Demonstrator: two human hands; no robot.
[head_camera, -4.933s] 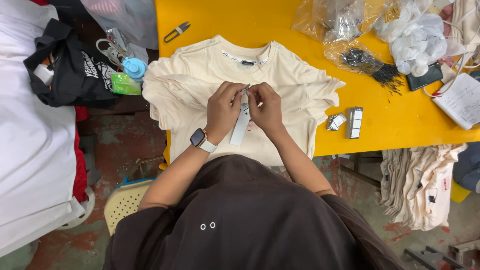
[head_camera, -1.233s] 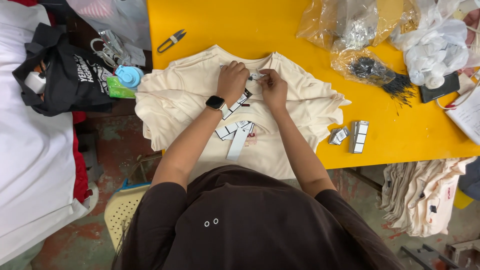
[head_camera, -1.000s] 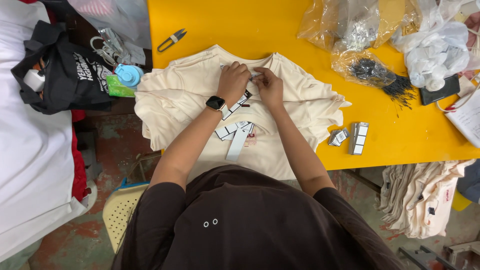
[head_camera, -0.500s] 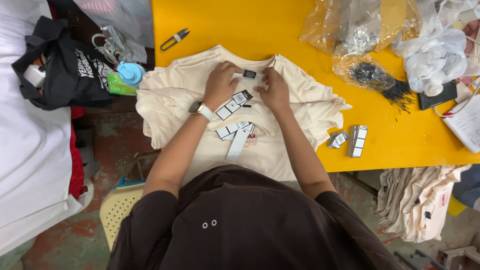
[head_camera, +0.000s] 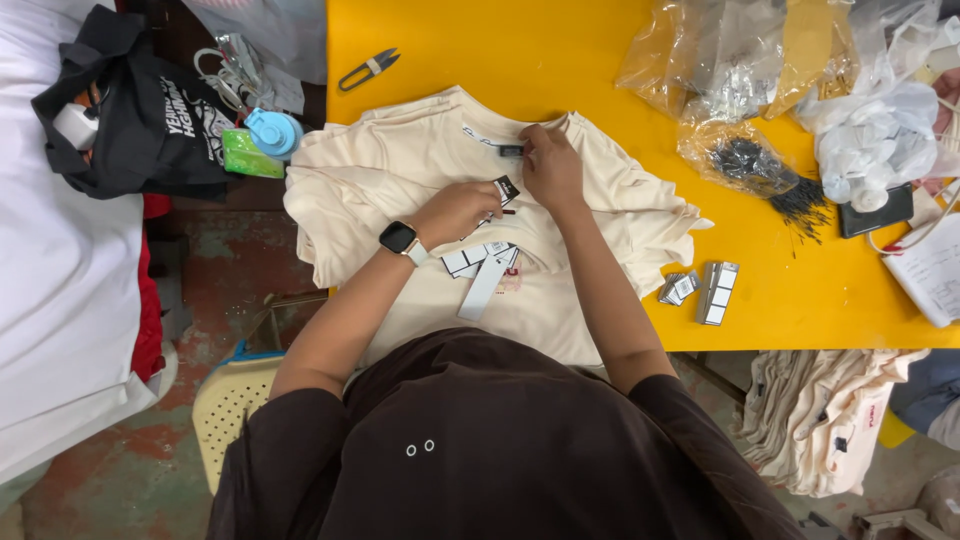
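A cream shirt (head_camera: 420, 180) lies flat on the yellow tabletop (head_camera: 560, 60), collar away from the person. The right hand (head_camera: 551, 168) rests at the collar, fingers curled and pressing down beside the small dark neck label (head_camera: 511, 151); whether it pinches the label cannot be told. The left hand (head_camera: 455, 211), wearing a watch (head_camera: 400, 239), is closed on 1 black-and-white paper tag (head_camera: 505, 190) above the shirt's chest. More tags (head_camera: 482, 266) lie on the shirt just below it. 2 small tag stacks (head_camera: 700, 288) sit on the tabletop to the right. Thread snips (head_camera: 366, 69) lie well apart, top left.
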